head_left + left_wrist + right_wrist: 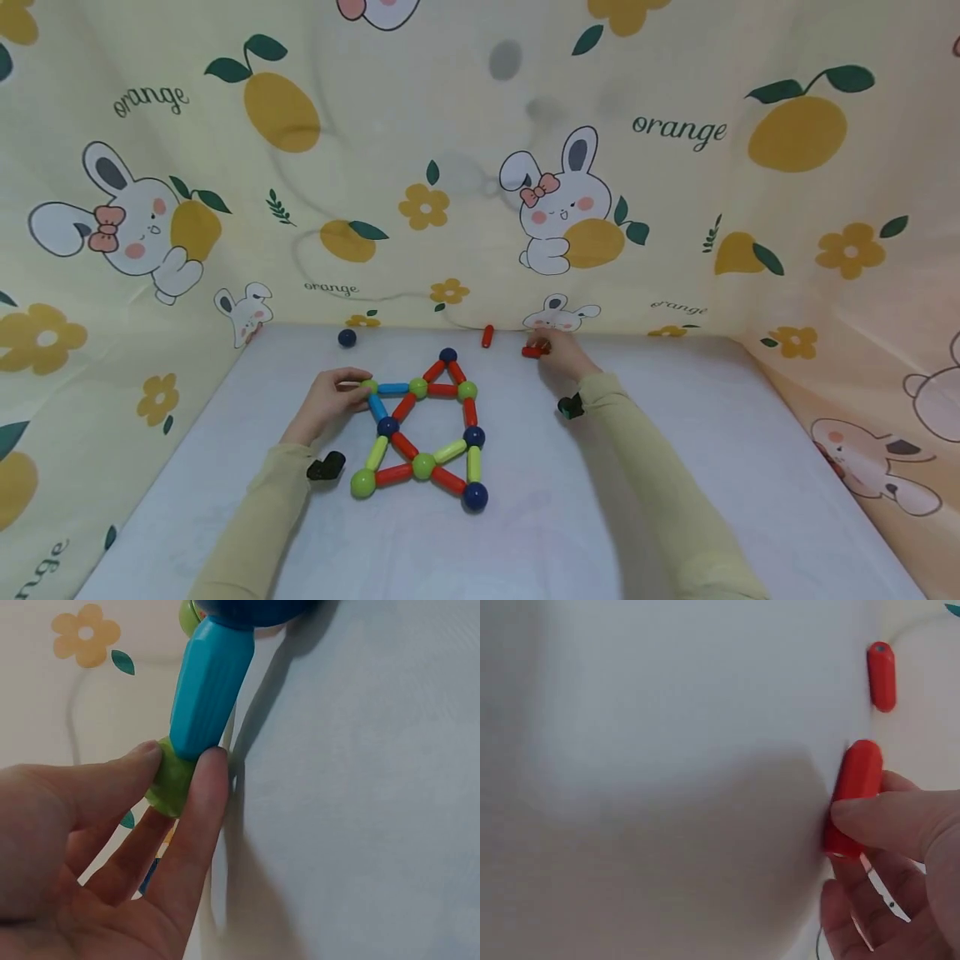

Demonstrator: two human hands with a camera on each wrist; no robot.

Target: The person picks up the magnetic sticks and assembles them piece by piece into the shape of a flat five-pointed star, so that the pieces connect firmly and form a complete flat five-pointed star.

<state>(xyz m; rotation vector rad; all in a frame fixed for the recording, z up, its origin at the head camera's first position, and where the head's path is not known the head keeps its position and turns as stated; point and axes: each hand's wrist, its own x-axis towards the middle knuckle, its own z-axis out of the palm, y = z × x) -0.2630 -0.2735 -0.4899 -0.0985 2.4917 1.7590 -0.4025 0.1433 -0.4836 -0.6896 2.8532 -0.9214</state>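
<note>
On the white table lies a flat frame of magnetic sticks and balls, with red sticks (393, 475), blue sticks (393, 388), light green sticks (474, 463), green balls (423, 466) and dark blue balls (475, 497). At its upper left corner, my left hand (330, 402) pinches a green ball (171, 787) between thumb and finger; a blue stick (211, 686) runs from that ball to a dark blue one. Farther right, near the back edge, my right hand (564, 354) grips a loose red magnetic stick (859, 769), the thumb lying over it.
Another loose red stick (487, 336) lies at the back, left of my right hand. A lone dark blue ball (347, 338) sits at the back left. Behind the table (547, 533) hangs a patterned cloth (465, 108), which also covers both sides.
</note>
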